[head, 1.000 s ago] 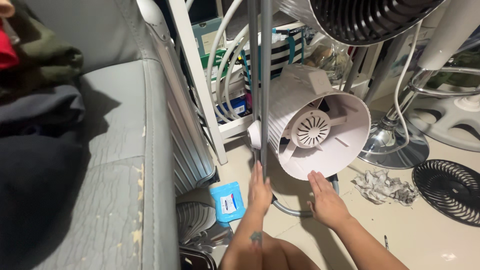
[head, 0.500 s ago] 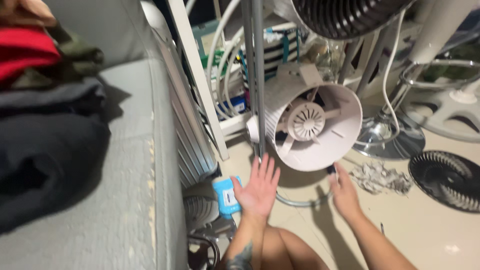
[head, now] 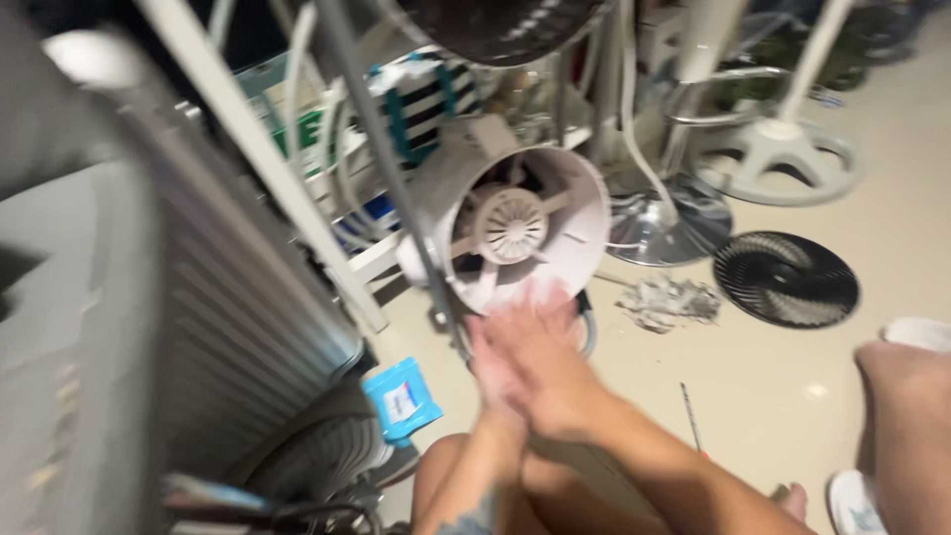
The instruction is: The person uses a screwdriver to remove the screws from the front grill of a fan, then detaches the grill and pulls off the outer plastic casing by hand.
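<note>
Both my hands have come together since half a second ago: right hand (head: 555, 381) overlaps left hand (head: 492, 372), palms flat, gripping nothing. Just above them sits the white round plastic fan housing (head: 530, 226), its axis facing me, right hand nearer.

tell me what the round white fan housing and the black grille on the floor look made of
White fan housing: probably moulded plastic, matte and smooth, with thin even walls and ribs moulded around the hub. Black grille: fine radial spokes, dark and dull; plastic or painted wire, motion blur leaves it open.
</note>
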